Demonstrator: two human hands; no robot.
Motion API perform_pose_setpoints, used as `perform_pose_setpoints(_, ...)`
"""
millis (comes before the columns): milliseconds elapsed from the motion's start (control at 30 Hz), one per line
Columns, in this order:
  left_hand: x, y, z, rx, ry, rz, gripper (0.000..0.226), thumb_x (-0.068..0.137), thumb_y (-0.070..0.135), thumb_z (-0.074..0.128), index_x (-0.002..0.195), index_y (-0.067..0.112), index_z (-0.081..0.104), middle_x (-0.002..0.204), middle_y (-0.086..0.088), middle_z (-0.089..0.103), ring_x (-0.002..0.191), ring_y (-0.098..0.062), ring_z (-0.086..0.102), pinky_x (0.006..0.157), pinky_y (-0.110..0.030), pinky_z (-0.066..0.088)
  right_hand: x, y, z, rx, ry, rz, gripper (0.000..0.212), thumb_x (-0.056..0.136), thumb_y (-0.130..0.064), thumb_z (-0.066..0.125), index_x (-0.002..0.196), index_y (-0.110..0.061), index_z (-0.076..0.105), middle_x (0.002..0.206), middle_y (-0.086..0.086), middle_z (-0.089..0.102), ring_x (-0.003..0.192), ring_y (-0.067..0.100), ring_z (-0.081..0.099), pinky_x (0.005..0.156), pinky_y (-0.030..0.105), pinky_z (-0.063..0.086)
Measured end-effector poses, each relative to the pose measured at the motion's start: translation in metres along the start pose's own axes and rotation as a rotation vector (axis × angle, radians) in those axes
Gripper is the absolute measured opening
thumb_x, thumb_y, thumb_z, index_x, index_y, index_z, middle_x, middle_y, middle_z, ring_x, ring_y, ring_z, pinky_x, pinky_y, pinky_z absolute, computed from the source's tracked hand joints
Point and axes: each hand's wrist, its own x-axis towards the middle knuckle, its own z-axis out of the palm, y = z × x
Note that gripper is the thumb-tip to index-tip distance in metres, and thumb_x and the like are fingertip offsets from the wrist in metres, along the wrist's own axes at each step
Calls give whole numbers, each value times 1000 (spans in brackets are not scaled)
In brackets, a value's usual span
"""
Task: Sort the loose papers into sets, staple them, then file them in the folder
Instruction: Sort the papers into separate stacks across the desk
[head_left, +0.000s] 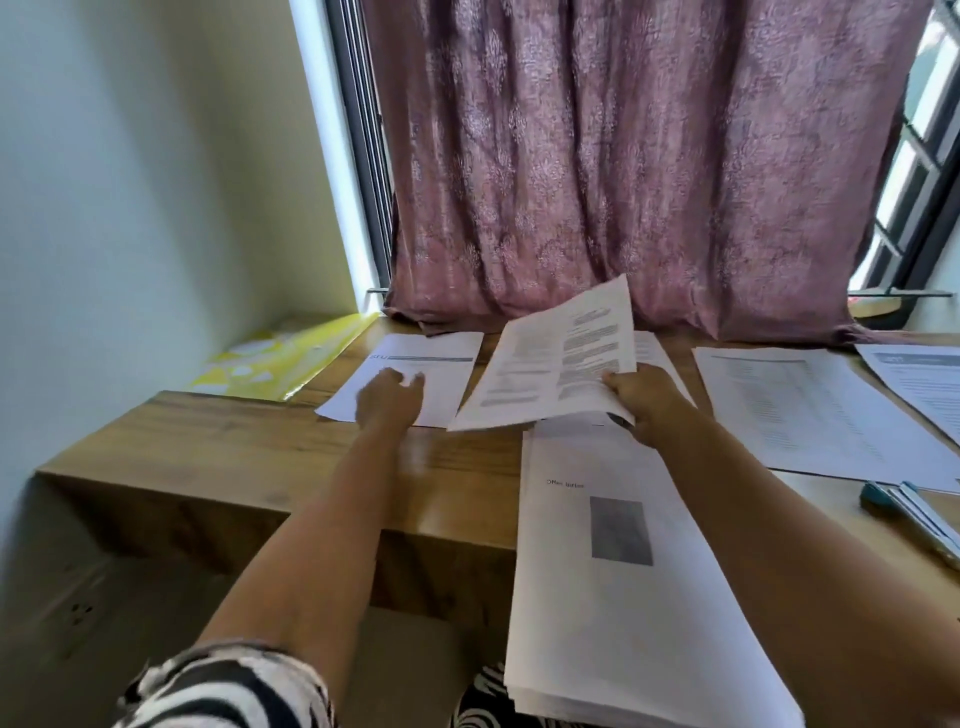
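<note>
Wooden desk (208, 441), yellow folder (280, 364) closed

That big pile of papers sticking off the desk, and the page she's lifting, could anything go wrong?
Maybe. The tall stack hangs over the desk edge toward her lap, so a bump could slide it off. The right hand pinches the lifted sheet by one corner, so it could bend or slip. The stapler lies by the near edge, where her right arm could knock it.
</note>
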Motion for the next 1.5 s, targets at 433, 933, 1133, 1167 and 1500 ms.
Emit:
perform_pose_setpoints(433, 68, -34, 20, 517, -255, -181, 104, 73, 92, 23, 156, 31, 9, 160, -24, 0, 147, -44, -1, 117, -57, -3, 45, -7, 34, 99, -14, 33, 24, 92, -5, 59, 113, -14, 63, 115, 7, 67, 97, 25, 65, 77, 33, 53)
perform_pose_setpoints(933, 39, 8, 61, 494, -301, 25, 93, 87, 79, 21, 157, 19, 4, 162, -18, -2, 149, -36, -3, 118, -52, 2, 37, -7, 66, 98, -56, 2, 25, 95, -7, 57, 120, -11, 61, 123, 9, 64, 105, 28, 63, 80, 34, 53)
perform_pose_setpoints(1133, 46, -2, 52, 184, -139, 110, 73, 97, 61, 32, 150, 11, 28, 154, -19, 29, 142, -34, 26, 116, -46, 17, 39, -5, 69, 81, -27, -39, 31, 95, -8, 57, 125, -9, 60, 119, 5, 66, 102, 25, 65, 84, 37, 56)
perform_pose_setpoints(1167, 47, -7, 47, 32, -43, 112, 64, 99, 53, 37, 146, 8, 35, 149, -20, 37, 137, -34, 33, 113, -44, 23, 40, -6, 71, 69, -9, -62, 30, 95, -8, 56, 125, -10, 60, 117, 4, 66, 100, 24, 65, 80, 35, 56)
perform_pose_setpoints(1500, 29, -68, -34, -772, 263, -264, 58, 100, 53, 37, 136, 9, 42, 126, -12, 59, 115, -31, 56, 85, -30, 40, 33, -10, 182, -29, -178, -62, 35, 94, -9, 36, 123, -14, 54, 111, 6, 63, 93, 26, 64, 64, 32, 54)
